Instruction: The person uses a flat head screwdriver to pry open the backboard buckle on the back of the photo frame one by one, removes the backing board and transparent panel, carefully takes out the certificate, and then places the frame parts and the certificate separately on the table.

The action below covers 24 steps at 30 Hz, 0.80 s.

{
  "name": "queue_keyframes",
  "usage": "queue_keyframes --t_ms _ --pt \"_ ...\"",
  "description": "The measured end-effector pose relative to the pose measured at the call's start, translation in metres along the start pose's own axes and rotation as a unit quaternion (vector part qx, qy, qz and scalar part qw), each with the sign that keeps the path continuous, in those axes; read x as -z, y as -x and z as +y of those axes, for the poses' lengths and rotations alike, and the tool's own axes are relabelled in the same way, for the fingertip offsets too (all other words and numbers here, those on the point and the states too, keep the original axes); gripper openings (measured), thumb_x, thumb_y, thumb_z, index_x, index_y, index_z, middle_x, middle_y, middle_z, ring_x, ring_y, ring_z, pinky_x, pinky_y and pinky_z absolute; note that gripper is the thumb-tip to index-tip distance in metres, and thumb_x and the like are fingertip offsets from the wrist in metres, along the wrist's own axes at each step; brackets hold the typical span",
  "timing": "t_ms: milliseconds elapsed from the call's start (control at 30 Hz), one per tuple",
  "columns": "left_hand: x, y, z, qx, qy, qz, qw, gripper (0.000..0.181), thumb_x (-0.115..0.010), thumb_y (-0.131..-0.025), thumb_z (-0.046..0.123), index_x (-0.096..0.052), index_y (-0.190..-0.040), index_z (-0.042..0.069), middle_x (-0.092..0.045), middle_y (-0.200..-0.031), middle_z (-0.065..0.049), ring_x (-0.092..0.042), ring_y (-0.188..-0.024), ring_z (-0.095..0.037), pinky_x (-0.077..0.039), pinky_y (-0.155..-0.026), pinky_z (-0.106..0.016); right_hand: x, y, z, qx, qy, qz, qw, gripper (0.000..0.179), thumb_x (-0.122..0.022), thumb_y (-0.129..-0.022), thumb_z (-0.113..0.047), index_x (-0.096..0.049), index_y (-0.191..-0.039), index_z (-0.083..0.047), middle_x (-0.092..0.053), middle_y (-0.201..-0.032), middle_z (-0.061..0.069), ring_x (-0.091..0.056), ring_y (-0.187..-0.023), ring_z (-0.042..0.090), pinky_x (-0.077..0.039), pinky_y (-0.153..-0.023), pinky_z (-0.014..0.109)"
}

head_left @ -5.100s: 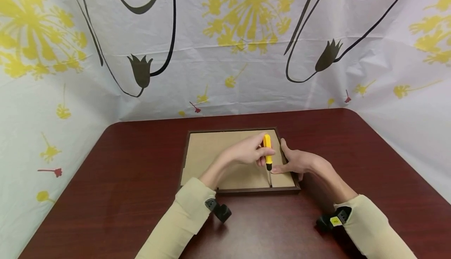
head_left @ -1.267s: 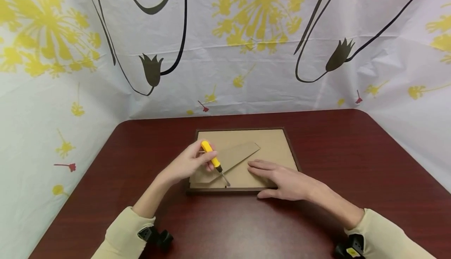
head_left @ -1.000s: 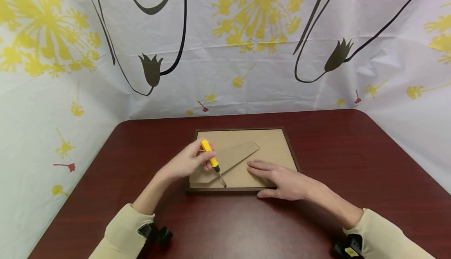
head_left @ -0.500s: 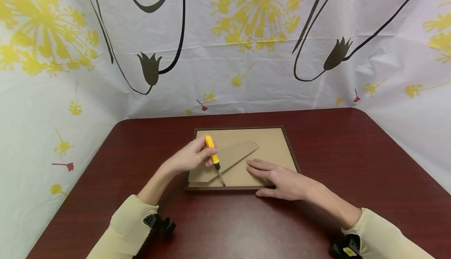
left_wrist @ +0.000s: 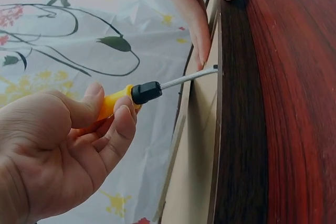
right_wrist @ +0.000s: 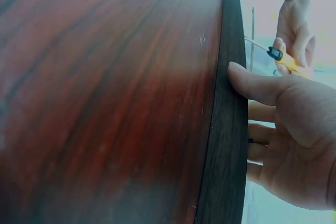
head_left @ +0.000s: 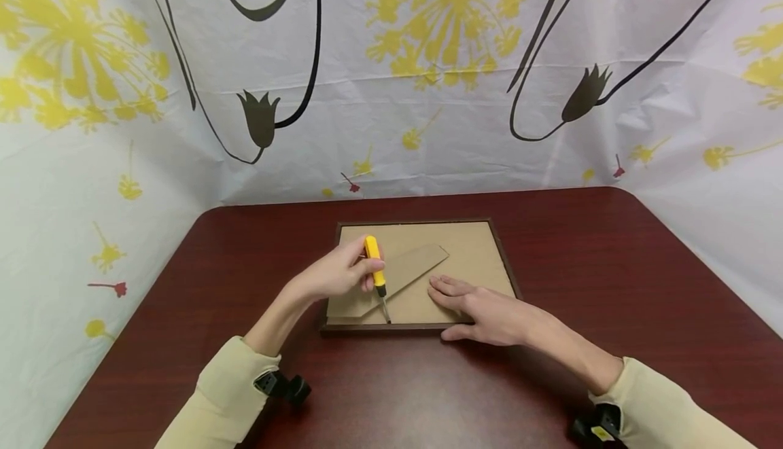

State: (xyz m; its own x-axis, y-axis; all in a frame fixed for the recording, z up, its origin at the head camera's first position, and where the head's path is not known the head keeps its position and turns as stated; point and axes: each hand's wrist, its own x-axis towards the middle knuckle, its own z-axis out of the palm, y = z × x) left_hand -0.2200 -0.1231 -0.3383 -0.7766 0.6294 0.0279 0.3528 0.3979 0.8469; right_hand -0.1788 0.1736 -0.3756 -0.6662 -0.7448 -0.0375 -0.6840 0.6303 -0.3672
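Observation:
A dark-framed picture frame (head_left: pixel 422 327) lies on the table with its tan backboard (head_left: pixel 471 252) facing up. A folded cardboard stand flap (head_left: pixel 416 267) slants across the board. My left hand (head_left: pixel 339 274) pinches a yellow-handled screwdriver (head_left: pixel 372 257) between thumb and fingers. In the left wrist view, the screwdriver (left_wrist: pixel 147 92) has its tip at a small dark tab (left_wrist: pixel 215 67) on the frame's inner edge. My right hand (head_left: pixel 486 314) rests with extended fingers on the board; its thumb (right_wrist: pixel 254 83) presses the frame's front side in the right wrist view.
The reddish-brown table (head_left: pixel 263 245) surrounds the frame. A white sheet with yellow flowers (head_left: pixel 397 130) hangs behind and at both sides. Black wrist cameras (head_left: pixel 284 386) sit on the cream sleeves.
Earlier the screwdriver worked at the frame's right front, with my right hand at the right side; both have shifted left. Lately the handle has swung more upright, its tip staying near the front edge.

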Motion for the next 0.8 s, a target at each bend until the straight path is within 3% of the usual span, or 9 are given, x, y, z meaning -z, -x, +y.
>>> queue_keyframes --t_ms 400,567,800 --pt "-0.010 0.017 0.014 -0.059 -0.040 0.015 0.9973 0.006 -0.056 -0.104 0.007 -0.051 -0.101 0.006 -0.059 -0.085 -0.007 -0.060 -0.071 -0.019 -0.055 -0.066 -0.037 -0.001 -0.001 -0.001 0.002 0.000 0.001 1.0000 0.072 -0.069 -0.096 -0.037 -0.043 -0.151 0.001 -0.031 -0.160 0.018 -0.026 -0.149 0.037 -0.029 -0.115 0.053" --pt "-0.015 0.026 0.020 -0.091 -0.057 0.014 0.9941 0.008 -0.059 -0.103 0.009 -0.050 -0.102 0.009 -0.059 -0.086 -0.007 -0.062 -0.073 -0.020 -0.055 -0.066 -0.033 -0.001 0.000 -0.001 0.002 0.003 0.002 1.0000 0.071 -0.070 -0.096 -0.036 -0.043 -0.150 0.002 -0.031 -0.160 0.018 -0.027 -0.148 0.037 -0.029 -0.115 0.053" --pt "-0.024 0.037 0.030 -0.097 -0.082 0.014 0.9918 0.011 -0.062 -0.101 0.011 -0.051 -0.103 0.009 -0.060 -0.088 -0.003 -0.061 -0.078 -0.024 -0.052 -0.069 -0.027 -0.001 0.000 -0.002 0.003 0.011 0.004 0.9999 0.070 -0.071 -0.096 -0.035 -0.044 -0.149 0.003 -0.033 -0.159 0.019 -0.028 -0.148 0.037 -0.030 -0.114 0.052"
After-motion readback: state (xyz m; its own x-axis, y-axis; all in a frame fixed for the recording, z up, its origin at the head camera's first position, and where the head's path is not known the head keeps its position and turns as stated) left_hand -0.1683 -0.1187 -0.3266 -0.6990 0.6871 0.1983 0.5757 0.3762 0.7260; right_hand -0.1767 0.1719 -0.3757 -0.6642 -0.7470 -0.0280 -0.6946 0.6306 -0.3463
